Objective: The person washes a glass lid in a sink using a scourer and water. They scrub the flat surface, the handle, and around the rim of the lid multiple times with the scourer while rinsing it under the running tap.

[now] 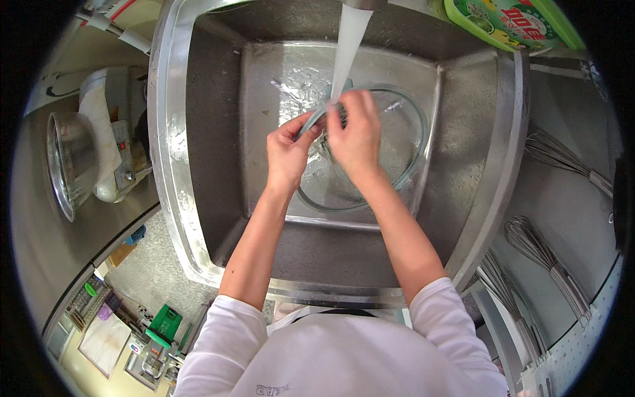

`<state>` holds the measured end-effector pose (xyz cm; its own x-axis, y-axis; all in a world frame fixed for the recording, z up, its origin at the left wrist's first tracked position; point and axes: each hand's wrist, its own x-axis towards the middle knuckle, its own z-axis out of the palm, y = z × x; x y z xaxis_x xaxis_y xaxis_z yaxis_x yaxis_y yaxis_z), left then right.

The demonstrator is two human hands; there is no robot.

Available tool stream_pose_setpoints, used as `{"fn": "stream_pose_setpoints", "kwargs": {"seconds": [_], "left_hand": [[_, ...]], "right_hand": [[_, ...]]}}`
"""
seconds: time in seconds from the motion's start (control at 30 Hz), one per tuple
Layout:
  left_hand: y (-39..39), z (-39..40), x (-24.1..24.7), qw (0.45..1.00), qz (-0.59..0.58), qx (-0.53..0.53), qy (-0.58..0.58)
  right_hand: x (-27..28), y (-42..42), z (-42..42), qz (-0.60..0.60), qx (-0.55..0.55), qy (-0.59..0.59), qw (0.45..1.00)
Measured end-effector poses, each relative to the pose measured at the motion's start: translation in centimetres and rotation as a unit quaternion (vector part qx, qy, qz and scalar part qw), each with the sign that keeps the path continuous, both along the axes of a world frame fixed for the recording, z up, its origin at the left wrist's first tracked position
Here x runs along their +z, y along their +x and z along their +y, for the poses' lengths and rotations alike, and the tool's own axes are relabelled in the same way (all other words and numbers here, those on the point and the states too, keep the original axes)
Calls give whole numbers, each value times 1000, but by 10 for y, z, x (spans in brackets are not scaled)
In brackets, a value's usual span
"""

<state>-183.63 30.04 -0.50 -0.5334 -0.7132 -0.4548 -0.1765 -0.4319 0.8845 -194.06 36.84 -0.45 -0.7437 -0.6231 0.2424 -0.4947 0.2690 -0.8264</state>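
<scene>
Both hands are over a stainless steel sink. Between its fingertips and thumb, my left hand holds the edge of a large round ring with a grey-green translucent rim. Whether its middle is open or see-through, I cannot tell. My right hand, blurred, is at the same edge, gripping what looks like a dark wire scrubber, mostly hidden by the fingers. A stream of water falls from the faucet onto the rim beside both hands.
A green dish-soap container stands at the sink's back right corner. Several wire whisks hang on the right. On the left counter are a stand mixer and a steel bowl. A green container is lower left.
</scene>
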Motion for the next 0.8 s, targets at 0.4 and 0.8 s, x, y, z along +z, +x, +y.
{"fn": "stream_pose_setpoints", "kwargs": {"seconds": [0.4, 0.8], "left_hand": [[9, 6, 6, 999, -46, 17, -25], [36, -3, -18, 999, -52, -2, 8]], "right_hand": [[1, 5, -7, -10, -20, 21, 1000], [-32, -104, 72, -706, -141, -299, 626]]}}
